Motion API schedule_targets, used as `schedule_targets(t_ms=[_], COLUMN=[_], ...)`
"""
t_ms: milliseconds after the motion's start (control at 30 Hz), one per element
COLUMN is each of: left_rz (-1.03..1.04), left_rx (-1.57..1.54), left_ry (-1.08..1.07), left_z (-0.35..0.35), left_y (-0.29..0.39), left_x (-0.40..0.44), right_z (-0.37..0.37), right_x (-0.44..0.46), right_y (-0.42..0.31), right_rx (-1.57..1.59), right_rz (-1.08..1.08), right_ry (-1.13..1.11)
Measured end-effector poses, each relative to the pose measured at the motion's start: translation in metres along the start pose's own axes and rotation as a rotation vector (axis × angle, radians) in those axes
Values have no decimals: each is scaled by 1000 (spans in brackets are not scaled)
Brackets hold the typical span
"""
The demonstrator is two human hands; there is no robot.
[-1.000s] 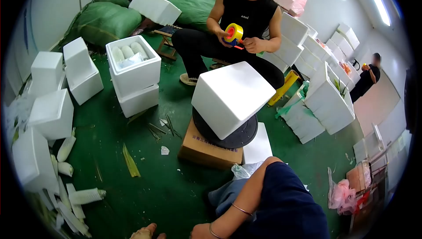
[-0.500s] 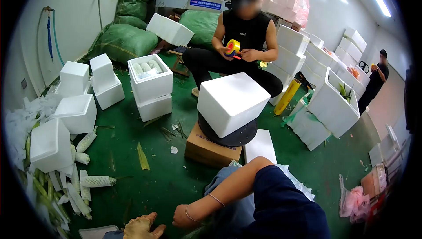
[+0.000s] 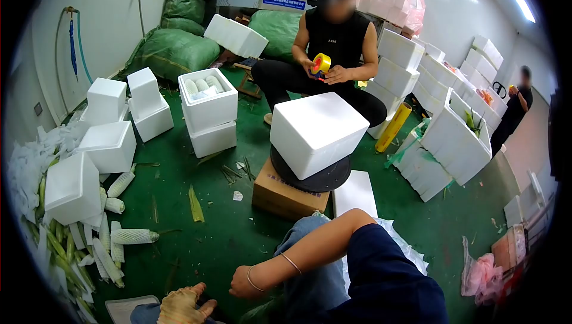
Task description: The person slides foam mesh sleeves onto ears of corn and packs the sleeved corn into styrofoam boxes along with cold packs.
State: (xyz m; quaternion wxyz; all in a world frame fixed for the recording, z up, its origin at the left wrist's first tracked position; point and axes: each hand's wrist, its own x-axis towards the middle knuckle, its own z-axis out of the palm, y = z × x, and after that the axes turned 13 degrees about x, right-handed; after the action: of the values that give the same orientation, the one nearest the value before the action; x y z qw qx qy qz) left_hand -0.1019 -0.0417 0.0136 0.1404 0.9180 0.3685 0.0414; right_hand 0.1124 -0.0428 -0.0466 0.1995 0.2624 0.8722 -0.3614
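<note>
My right hand [image 3: 243, 282], with bangles on its wrist, hangs over the green floor at the lower middle; its fingers are turned under and out of sight. To its left is my left hand [image 3: 182, 306], yellowish and perhaps gloved, with thumb and fingers apart and nothing seen in it. Ahead, a closed white foam box [image 3: 319, 133] rests on a round black stand [image 3: 310, 181] above a brown carton [image 3: 286, 195]. A co-worker [image 3: 336, 38] sits behind the box and holds a yellow tape dispenser [image 3: 320, 64] in both hands.
Netted corn cobs [image 3: 134, 236] and husks lie at left, near several white foam boxes [image 3: 72, 184]. An open box [image 3: 208, 100] of white-netted items tops another box. A white lid [image 3: 355, 193] lies beside the carton. Stacked boxes [image 3: 456, 139] and another person [image 3: 515, 109] are at right.
The view has tilted up and swung left, so more of the room shows. Both my hands now appear higher in the picture. The co-worker still holds the tape dispenser.
</note>
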Motion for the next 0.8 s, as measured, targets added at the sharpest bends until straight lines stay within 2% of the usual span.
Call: schedule_targets(t_ms=[100, 200, 400, 467, 567, 800], left_rz=[0, 0, 8, 13, 31, 14], left_rx=[-17, -6, 36, 41, 50, 12], left_ry=[-4, -18, -32, -31, 14, 30], left_z=[-1, 1, -1, -1, 0, 3], left_y=[0, -2, -1, 0, 0, -2], left_x=[2, 3, 5, 5, 3, 1], right_z=[0, 3, -1, -3, 3, 1], right_x=[1, 4, 3, 3, 6, 2], right_y=[2, 6, 1, 0, 5, 0], right_rx=[-20, -80, -59, -11, -57, -76], right_rz=[2, -106, -83, -14, -104, -72], right_ry=[4, 29, 33, 17, 42, 41])
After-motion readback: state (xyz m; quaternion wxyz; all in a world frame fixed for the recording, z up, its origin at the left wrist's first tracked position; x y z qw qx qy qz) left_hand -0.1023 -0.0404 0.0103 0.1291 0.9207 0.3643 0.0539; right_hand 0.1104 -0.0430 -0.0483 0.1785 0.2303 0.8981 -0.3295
